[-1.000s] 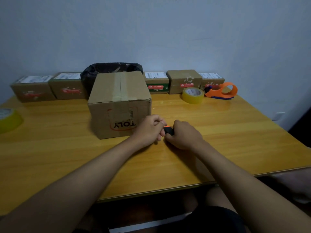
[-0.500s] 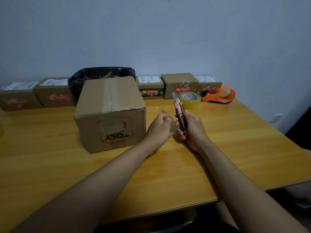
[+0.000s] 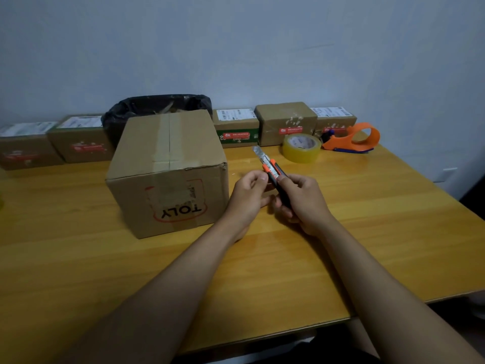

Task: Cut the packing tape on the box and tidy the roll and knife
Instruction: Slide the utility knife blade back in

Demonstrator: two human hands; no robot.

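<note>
A brown cardboard box (image 3: 168,174) marked "TOLY" upside down stands on the wooden table (image 3: 78,258), with packing tape (image 3: 164,143) running along its top seam. My right hand (image 3: 301,203) grips a black and orange utility knife (image 3: 273,174), blade out and pointing up and away. My left hand (image 3: 249,195) is right beside it, fingers curled, thumb touching the knife's body near the slider. Both hands hover just right of the box. A yellowish tape roll (image 3: 301,147) lies flat at the back right.
An orange tape dispenser (image 3: 354,139) lies right of the roll. Several small parcels (image 3: 286,122) line the wall. A black-lined bin (image 3: 157,109) stands behind the box. The table's right edge (image 3: 446,195) slants away.
The knife has been lifted from table level and now points upward with its blade showing. My hands rose slightly, and the view shifted so the box sits further left.
</note>
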